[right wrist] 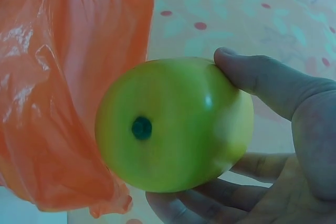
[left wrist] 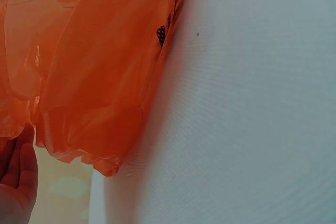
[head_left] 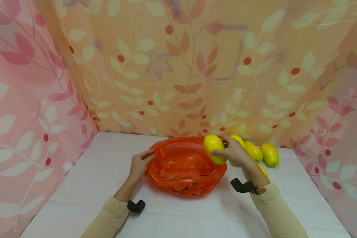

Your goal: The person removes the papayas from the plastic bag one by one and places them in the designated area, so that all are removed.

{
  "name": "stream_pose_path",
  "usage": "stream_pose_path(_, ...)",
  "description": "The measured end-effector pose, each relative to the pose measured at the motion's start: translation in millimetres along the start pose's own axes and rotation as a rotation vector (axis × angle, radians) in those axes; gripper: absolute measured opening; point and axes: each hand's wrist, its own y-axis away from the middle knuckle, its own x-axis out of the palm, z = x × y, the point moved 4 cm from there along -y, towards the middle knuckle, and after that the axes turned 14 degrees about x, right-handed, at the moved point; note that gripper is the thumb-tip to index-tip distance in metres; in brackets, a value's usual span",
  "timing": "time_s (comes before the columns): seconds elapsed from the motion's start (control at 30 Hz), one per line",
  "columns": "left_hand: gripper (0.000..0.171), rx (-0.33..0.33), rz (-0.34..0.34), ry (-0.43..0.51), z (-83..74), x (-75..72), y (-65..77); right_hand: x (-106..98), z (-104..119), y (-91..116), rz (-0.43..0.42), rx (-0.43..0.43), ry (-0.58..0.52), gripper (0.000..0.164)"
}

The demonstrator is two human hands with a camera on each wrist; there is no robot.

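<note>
An orange-red plastic bag (head_left: 181,165) with dark printed letters lies on the table, its mouth spread open. At the bag's left rim my left hand (head_left: 139,163) pinches the plastic; in the left wrist view only part of that hand (left wrist: 18,177) shows beside the bag (left wrist: 100,77). A yellow-green mango (head_left: 213,148) is in my right hand (head_left: 233,152), over the bag's right edge. The right wrist view shows thumb and fingers round this mango (right wrist: 173,124), its dark stem end facing the camera, with the bag (right wrist: 31,103) just beside it.
Several more mangoes lie right of the bag, one mango (head_left: 269,154) farthest right and another mango (head_left: 253,151) beside it; my right forearm partly covers others. A patterned curtain (head_left: 178,66) borders the white table (head_left: 184,218) at the back and sides.
</note>
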Motion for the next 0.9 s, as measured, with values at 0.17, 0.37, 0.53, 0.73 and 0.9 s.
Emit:
stream_pose_path(0.17, 0.030, 0.037, -0.012, -0.008, 1.3, -0.5, 0.3, -2, -3, 0, -0.002, 0.017, -0.006, 0.084)
stream_pose_path(0.37, 0.031, 0.005, -0.004, 0.011, 1.2, 0.5, 0.3, -7, -7, 2, -0.026, 0.011, 0.015, 0.087)
stream_pose_path(0.53, 0.031, -0.032, 0.009, 0.004, 1.3, 1.0, -1.9, -15, -12, 9, -0.022, 0.040, 0.016, 0.088)
stream_pose_path(0.73, 0.032, -0.017, 0.018, 0.009, -1.8, 1.6, -5.1, -29, -23, 18, -0.041, 0.051, 0.005, 0.091)
stream_pose_path(0.9, 0.032, -0.019, 0.022, 0.002, -0.2, 2.1, -3.4, -37, -37, 24, -0.054, 0.055, -0.006, 0.093)
